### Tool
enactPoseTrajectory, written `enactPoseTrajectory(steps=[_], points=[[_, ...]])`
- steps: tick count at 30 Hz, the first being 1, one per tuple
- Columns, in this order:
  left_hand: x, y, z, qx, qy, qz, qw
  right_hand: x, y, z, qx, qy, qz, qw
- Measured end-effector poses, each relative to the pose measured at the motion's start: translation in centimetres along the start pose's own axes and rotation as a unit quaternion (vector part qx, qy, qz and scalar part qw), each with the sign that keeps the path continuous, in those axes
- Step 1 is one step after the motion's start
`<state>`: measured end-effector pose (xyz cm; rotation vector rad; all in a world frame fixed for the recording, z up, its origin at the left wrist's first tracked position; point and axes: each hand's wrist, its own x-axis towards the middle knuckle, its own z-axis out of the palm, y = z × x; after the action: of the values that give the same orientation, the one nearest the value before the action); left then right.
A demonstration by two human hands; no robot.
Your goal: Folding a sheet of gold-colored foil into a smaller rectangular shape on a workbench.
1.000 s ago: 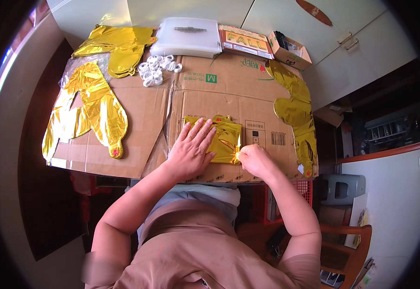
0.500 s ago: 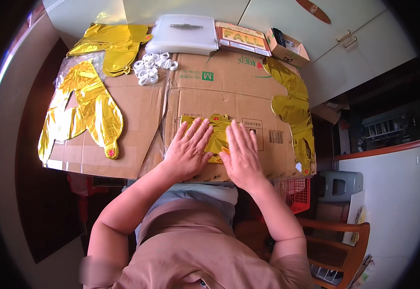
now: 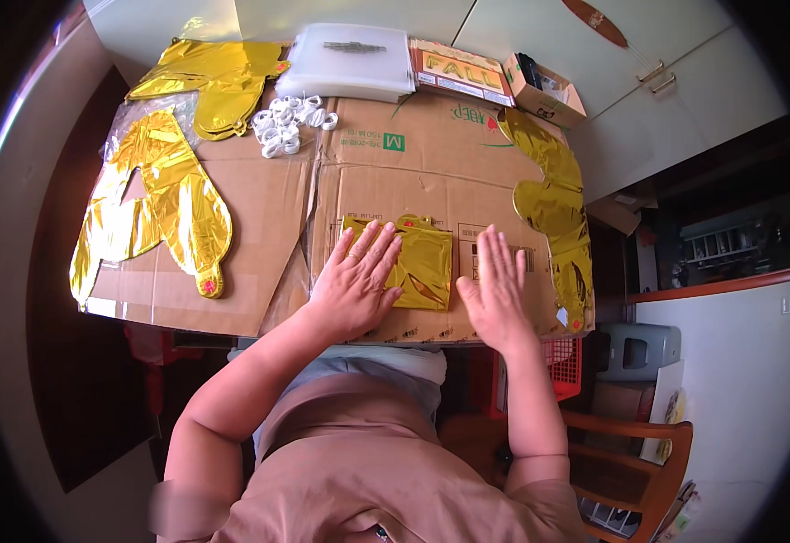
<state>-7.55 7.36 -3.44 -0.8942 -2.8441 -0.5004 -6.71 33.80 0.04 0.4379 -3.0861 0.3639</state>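
left hand lay flat on folded gold foil near front edge of brown cardboard, fingers extended, pressing, not gripping. right hand was open, empty, just right of foil. risk: folds could spring open if left palm lifted; film looked springy. cardboard was creased; pale cabinets stood behind, wooden chair lower right.

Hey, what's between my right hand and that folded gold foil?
In the head view, only a narrow strip of printed brown cardboard shows between your right hand and the folded gold foil; no other object lies there.
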Motion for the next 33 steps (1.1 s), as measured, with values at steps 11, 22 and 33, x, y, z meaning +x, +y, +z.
enactPoseTrajectory(steps=[11, 22, 33], points=[[0.1, -0.4, 0.6, -0.005, 0.034, 0.014, 0.999, 3.3, -6.2, 2.4, 0.043, 0.041, -0.067, 0.996], [-0.8, 0.5, 0.5, -0.018, 0.080, -0.030, 0.996, 3.5, -5.8, 4.7, -0.017, 0.017, -0.065, 0.998], [-8.7, -2.4, -4.7, -0.111, 0.139, -0.194, 0.965, 3.4, -5.8, 4.4, -0.016, 0.005, -0.053, 0.998]])
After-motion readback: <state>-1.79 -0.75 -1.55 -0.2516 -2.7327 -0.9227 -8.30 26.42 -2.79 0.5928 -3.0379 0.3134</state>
